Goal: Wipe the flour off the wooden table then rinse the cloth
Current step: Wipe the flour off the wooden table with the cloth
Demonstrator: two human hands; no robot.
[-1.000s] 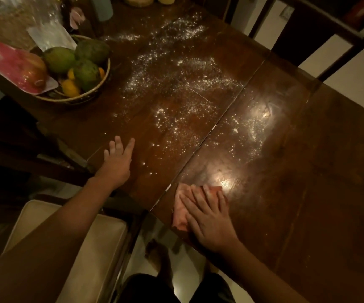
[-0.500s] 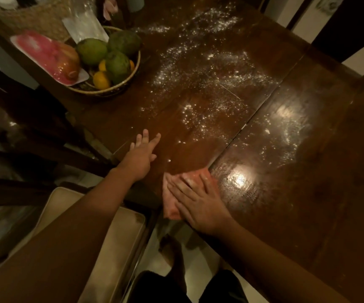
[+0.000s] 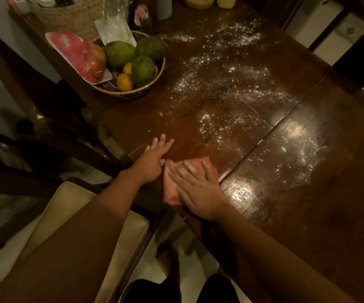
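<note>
White flour [image 3: 227, 84] is scattered over the middle and far part of the dark wooden table [image 3: 307, 215], with another patch at the right. A folded pink cloth [image 3: 171, 191] lies flat at the table's near edge. My right hand [image 3: 196, 189] presses down on it, fingers spread and dusted with flour. My left hand [image 3: 152, 160] rests flat on the wood just left of the cloth, holding nothing, its thumb side almost touching the cloth.
A wicker basket [image 3: 133, 90] of green and yellow fruit and a pink tray [image 3: 76, 53] stand at the far left. A woven basket [image 3: 65, 16] and bottles sit behind. A cushioned chair [image 3: 67, 215] stands below the left arm.
My right hand has slid the cloth leftward along the near edge, across the table's seam, until it sits beside my left hand. The wood it passed over looks wiped.
</note>
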